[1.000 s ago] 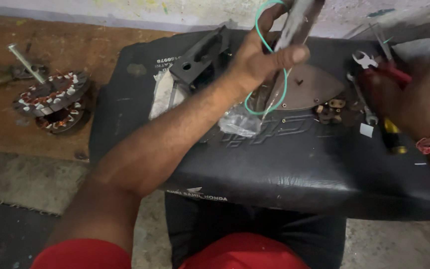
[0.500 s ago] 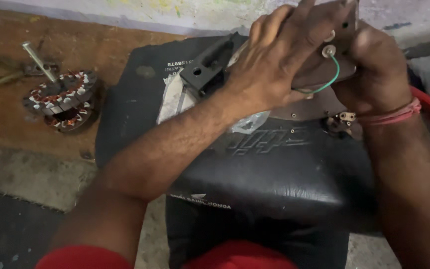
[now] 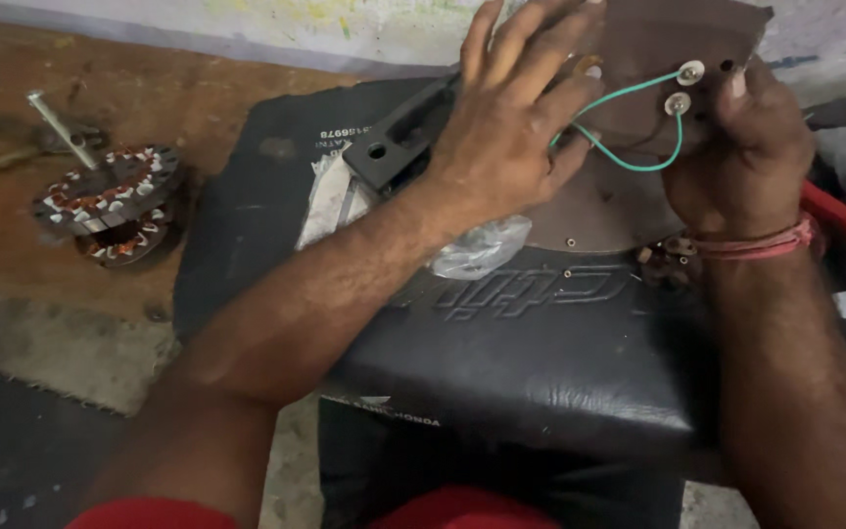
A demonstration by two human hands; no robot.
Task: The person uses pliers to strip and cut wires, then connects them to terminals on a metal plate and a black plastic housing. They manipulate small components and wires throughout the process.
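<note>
In the head view the left hand [image 3: 511, 127] lay spread flat, fingers wide apart, pressed against the brown plate [image 3: 638, 118] held up over the black seat cushion [image 3: 501, 343]. The right hand [image 3: 746, 147] was closed around the plate's right edge, just beside a green wire [image 3: 629, 162] looping between two white terminals. A wound stator [image 3: 110, 201] sat well apart on the floor
</note>
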